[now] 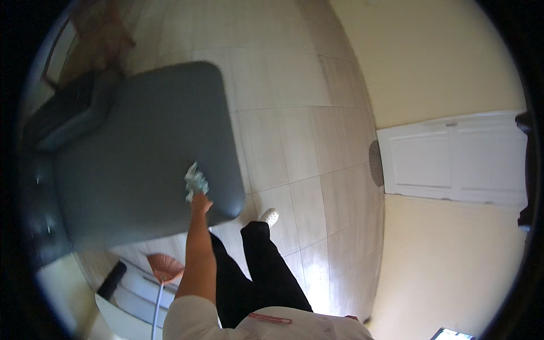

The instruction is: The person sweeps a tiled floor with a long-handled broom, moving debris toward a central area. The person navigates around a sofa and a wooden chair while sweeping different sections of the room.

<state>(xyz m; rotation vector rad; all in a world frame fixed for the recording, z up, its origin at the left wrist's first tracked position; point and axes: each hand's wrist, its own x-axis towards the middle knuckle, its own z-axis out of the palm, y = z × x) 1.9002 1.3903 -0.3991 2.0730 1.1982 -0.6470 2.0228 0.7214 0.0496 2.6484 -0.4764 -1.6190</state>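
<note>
My left hand (201, 203) holds a crumpled pale blue-green and white cloth (196, 182) against a dark grey padded seat (140, 153), close to its rounded right edge. The seat looks like the long end of a leather-like sofa. My left arm reaches forward and bare from a short white sleeve. My right hand is out of view. Below the arm are my black trousers and one white clog (269, 216) on the floor.
A broom with orange bristles (165, 267) and a pale handle (157, 310) is at lower left, near white step-like surfaces (136, 289). Pale tiled floor (280, 144) runs right of the seat to a cream wall (429, 63) with a white panelled door (450, 157) and brown mat (375, 163).
</note>
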